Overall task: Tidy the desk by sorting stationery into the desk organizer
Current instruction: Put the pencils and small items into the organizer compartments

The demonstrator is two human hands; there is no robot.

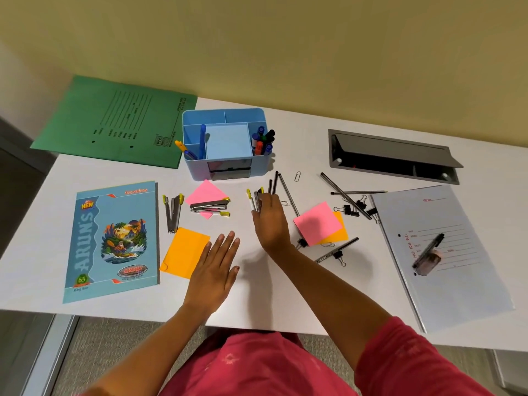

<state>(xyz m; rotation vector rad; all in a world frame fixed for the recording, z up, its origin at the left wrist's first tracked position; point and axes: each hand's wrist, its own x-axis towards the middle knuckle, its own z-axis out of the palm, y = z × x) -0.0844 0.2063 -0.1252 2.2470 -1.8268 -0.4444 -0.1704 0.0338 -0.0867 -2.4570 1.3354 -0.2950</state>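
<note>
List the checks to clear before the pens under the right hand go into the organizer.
1. Grip of the right hand on the pens: cannot tell; the hand covers them.
2. Path clear of the left hand: ok, it lies flat on the desk.
3. Is the desk organizer upright: ok.
4. Room in the back compartments: ok, they look empty.
5. Room in the right compartment: not ok, crowded with markers.
6. Route to it: ok, bare desk between.
</note>
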